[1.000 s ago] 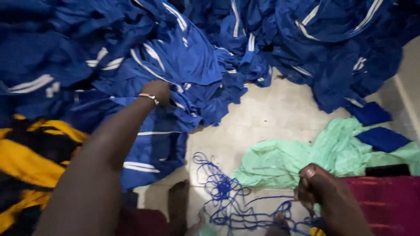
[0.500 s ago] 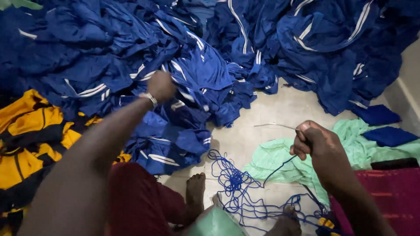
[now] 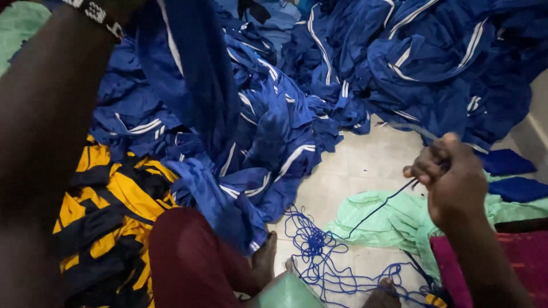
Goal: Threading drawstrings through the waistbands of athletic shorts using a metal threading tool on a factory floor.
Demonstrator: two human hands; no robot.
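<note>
Right hand (image 3: 454,182) has its grip pinched on the blue cord (image 3: 377,208), which runs down to a tangle (image 3: 317,245) below. Left hand's out of frame, can't tell its grip. Pull hard and that tangle probably knots.

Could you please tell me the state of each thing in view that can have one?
Right hand: closed on the blue cord.
Blue cord: loose tangle on the floor.
Blue garment: lifted, hanging from above.
Blue pile: heaped, crumpled.
Green cloth: crumpled.
Yellow-black cloth: crumpled.
</note>
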